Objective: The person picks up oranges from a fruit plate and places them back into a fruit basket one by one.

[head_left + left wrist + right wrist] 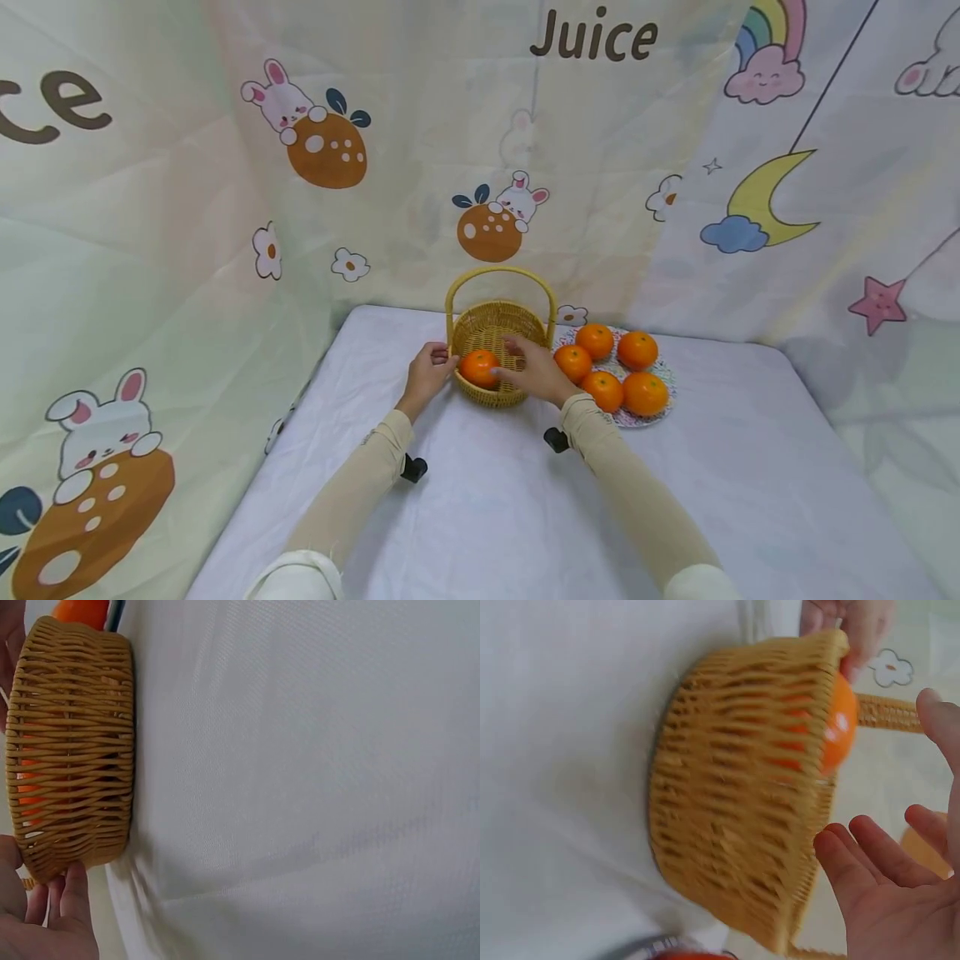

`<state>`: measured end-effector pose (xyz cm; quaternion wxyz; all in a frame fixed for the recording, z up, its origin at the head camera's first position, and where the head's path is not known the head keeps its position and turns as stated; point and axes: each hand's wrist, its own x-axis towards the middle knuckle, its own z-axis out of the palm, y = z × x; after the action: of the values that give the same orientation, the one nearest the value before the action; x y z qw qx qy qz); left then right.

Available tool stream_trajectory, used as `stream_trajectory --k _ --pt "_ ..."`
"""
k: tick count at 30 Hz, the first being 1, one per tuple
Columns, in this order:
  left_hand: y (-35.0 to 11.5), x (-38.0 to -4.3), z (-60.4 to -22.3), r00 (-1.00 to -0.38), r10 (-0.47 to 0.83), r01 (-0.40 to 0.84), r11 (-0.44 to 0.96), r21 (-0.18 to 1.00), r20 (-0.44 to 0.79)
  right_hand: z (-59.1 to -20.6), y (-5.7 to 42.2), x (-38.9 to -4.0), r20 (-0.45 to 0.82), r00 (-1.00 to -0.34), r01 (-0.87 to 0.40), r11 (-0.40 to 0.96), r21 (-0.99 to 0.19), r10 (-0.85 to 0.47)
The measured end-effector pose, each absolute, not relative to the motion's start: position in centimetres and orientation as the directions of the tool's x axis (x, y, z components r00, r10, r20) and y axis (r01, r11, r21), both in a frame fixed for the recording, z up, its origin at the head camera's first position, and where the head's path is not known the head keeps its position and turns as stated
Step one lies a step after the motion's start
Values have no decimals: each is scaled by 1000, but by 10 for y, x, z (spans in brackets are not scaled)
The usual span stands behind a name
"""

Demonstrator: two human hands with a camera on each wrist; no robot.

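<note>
A yellow wicker basket with a tall arched handle stands at the back of the table. One orange lies inside it, against the left side. My left hand holds the basket's left rim; in the left wrist view the thumb is at the rim and the fingers press the outer wall. My right hand hovers over the basket's right side, fingers spread. In the right wrist view, its thumb and fingers stand apart from the orange, holding nothing.
Right beside the basket, a patterned plate carries several oranges. White cloth covers the table. Printed fabric walls rise behind and on both sides, close to the basket's back.
</note>
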<state>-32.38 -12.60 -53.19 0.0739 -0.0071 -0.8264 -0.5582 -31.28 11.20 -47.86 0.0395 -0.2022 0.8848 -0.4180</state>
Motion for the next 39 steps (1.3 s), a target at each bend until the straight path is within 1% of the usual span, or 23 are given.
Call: stream_trajectory --k 5,10,14,21,28,34,39 --pt "-130 -325 -531 -989 -79 84 383 920 123 -464 128 -307 124 -912 -333 528 -781 -391" --pt "-133 -326 -530 -988 -79 96 374 923 135 -455 149 -302 172 -904 -374 528 -762 -392" --pt "-133 -327 -531 -989 -66 100 372 923 133 -451 170 -294 187 -904 -384 536 -752 -385" --pt "-133 -329 -532 -990 -64 91 372 924 123 -451 212 -285 181 -939 -326 590 -739 -291" --pt "-133 -327 -531 -989 -79 87 366 926 124 -453 244 -275 172 -952 -289 564 -774 -252" --pt "-130 -325 -533 -991 -73 78 366 927 112 -461 271 -271 143 -977 -215 676 -705 -161" --pt "-127 -323 -533 -990 -73 91 357 930 125 -466 289 -267 137 -984 -177 684 -708 -114"
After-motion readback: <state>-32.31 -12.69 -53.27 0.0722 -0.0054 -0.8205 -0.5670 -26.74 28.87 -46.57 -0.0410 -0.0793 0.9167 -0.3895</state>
